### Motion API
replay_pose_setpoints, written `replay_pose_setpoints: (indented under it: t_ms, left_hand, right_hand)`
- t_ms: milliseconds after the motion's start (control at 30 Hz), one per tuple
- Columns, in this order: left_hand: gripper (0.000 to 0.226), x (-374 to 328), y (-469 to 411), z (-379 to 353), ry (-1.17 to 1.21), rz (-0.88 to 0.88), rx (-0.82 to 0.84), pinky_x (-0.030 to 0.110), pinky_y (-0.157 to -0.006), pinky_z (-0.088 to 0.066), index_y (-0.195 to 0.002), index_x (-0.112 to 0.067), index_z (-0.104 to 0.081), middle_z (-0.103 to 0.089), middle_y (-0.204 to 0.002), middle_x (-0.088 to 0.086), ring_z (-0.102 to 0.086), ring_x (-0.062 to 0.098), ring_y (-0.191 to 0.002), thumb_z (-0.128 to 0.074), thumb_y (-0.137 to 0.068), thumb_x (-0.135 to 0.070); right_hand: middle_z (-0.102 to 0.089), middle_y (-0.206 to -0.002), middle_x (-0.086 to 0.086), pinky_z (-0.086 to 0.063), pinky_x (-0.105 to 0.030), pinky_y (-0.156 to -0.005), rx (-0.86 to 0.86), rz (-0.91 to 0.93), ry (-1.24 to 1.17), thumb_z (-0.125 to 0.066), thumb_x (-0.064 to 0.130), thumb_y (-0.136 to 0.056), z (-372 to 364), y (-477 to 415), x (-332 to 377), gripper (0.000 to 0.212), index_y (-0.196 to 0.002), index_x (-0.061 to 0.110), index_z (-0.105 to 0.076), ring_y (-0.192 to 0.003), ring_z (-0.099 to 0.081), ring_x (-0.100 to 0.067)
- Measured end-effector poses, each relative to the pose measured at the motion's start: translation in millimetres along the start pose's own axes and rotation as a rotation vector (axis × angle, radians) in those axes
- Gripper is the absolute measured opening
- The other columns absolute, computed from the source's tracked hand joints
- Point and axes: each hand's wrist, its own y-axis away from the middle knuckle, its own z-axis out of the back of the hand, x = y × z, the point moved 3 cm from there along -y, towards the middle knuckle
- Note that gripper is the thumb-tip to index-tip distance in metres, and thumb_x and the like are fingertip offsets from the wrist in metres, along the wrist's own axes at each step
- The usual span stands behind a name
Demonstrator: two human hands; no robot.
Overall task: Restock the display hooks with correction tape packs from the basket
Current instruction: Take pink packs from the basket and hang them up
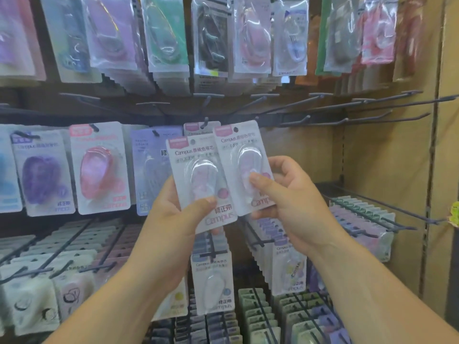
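Observation:
I hold two white Campus correction tape packs up in front of the hook wall. My left hand [173, 214] grips the left pack [198, 180] at its lower edge, thumb on the front. My right hand [285, 194] pinches the right pack [242, 157], thumb pressed on its clear blister. The right pack's hang hole sits just right of a dark hook [205, 122] that carries one more pack [196, 127] behind them. The basket is out of view.
Several bare dark hooks [347, 112] jut out to the right of the packs. Purple [42, 175] and pink [99, 170] packs hang at left. Full rows of packs fill the hooks above and below. A cardboard-coloured side panel [442, 170] closes the right side.

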Motion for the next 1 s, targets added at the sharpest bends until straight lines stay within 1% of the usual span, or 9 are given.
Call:
replay_pose_setpoints:
  t_ms: [67, 167, 233, 300, 400, 500, 633, 833, 1000]
  left_hand:
    - [0.036, -2.8, 0.8, 11.2, -0.041, 0.003, -0.062, 0.035, -0.066, -0.059, -0.125, -0.034, -0.062, -0.08, -0.109, -0.005, -0.078, 0.02, -0.091, -0.062, -0.101, -0.007]
    - [0.034, -9.1, 2.1, 29.2, -0.07, 0.005, -0.082, 0.031, -0.062, -0.062, -0.127, -0.033, -0.062, -0.079, -0.114, -0.006, -0.078, 0.021, -0.099, -0.061, -0.102, -0.01]
    - [0.032, -14.9, 4.0, 37.5, -0.093, -0.002, -0.082, 0.027, -0.059, -0.061, -0.124, -0.032, -0.065, -0.079, -0.115, -0.005, -0.078, 0.02, -0.098, -0.062, -0.101, -0.009]
    - [0.027, -20.5, 6.0, 42.5, -0.128, -0.024, -0.099, 0.021, -0.052, -0.057, -0.117, -0.029, -0.07, -0.081, -0.108, -0.004, -0.079, 0.016, -0.084, -0.063, -0.1, -0.009]
    - [0.018, -25.9, 9.4, 48.4, -0.145, -0.039, -0.144, 0.015, -0.042, -0.046, -0.11, -0.024, -0.07, -0.081, -0.094, -0.002, -0.072, 0.01, -0.06, -0.062, -0.102, -0.01]
    - [0.02, -29.3, 10.3, 53.0, -0.165, -0.055, -0.154, 0.02, -0.045, -0.052, -0.111, -0.029, -0.07, -0.08, -0.092, -0.002, -0.071, 0.012, -0.064, -0.058, -0.104, -0.014]
    - [0.018, -29.3, 11.2, 57.7, -0.185, -0.036, -0.122, 0.031, -0.049, -0.058, -0.112, -0.031, -0.068, -0.078, -0.086, 0.005, -0.069, 0.026, -0.062, -0.055, -0.107, -0.02]
    - [0.019, -27.3, 13.8, 58.8, -0.224, -0.018, -0.088, 0.034, -0.051, -0.055, -0.12, -0.029, -0.066, -0.077, -0.085, 0.006, -0.065, 0.026, -0.056, -0.056, -0.105, -0.023]
    - [0.019, -26.8, 16.5, 62.4, -0.229, -0.04, -0.132, 0.031, -0.049, -0.054, -0.116, -0.027, -0.066, -0.075, -0.079, 0.007, -0.065, 0.026, -0.055, -0.054, -0.107, -0.016]
  right_hand:
    - [-0.076, -0.098, 0.011, -0.062, -0.027, -0.063, -0.005, -0.003, 0.002, -0.066, 0.026, -0.099, -2.4, -7.8, -0.8, 0.03, -0.126, 0.024, -0.053, -0.09, -0.077, -0.012]
    - [-0.074, -0.098, 0.019, -0.061, -0.025, -0.065, 0.02, 0.02, 0.039, -0.064, 0.027, -0.1, -10.6, -18.9, -0.2, 0.03, -0.127, 0.027, -0.051, -0.091, -0.075, -0.005]
    - [-0.073, -0.098, 0.021, -0.061, -0.024, -0.066, 0.04, 0.04, 0.072, -0.064, 0.026, -0.1, -18.0, -25.7, 0.8, 0.03, -0.126, 0.029, -0.05, -0.092, -0.073, -0.002]
    - [-0.072, -0.107, 0.016, -0.062, -0.025, -0.069, 0.041, 0.061, 0.1, -0.065, 0.029, -0.1, -24.9, -31.4, 2.4, 0.032, -0.127, 0.031, -0.049, -0.095, -0.073, -0.002]
    - [-0.068, -0.118, 0.011, -0.062, -0.026, -0.07, 0.031, 0.09, 0.111, -0.066, 0.032, -0.099, -32.5, -35.7, 4.6, 0.032, -0.126, 0.032, -0.049, -0.097, -0.073, -0.006]
    - [-0.067, -0.117, 0.013, -0.061, -0.023, -0.067, 0.014, 0.102, 0.116, -0.067, 0.033, -0.098, -36.0, -34.0, 5.3, 0.034, -0.127, 0.032, -0.049, -0.096, -0.072, -0.005]
    - [-0.067, -0.117, 0.013, -0.059, -0.02, -0.064, -0.001, 0.11, 0.122, -0.067, 0.034, -0.097, -36.0, -28.2, 3.2, 0.032, -0.124, 0.033, -0.049, -0.094, -0.07, 0.002]
    - [-0.067, -0.118, 0.012, -0.058, -0.02, -0.06, -0.034, 0.132, 0.169, -0.067, 0.035, -0.097, -34.9, -24.4, 4.7, 0.031, -0.122, 0.035, -0.049, -0.093, -0.073, -0.004]
    - [-0.068, -0.118, 0.009, -0.057, -0.02, -0.057, -0.045, 0.134, 0.16, -0.066, 0.036, -0.097, -36.6, -21.1, 2.5, 0.032, -0.124, 0.032, -0.049, -0.092, -0.074, -0.006]
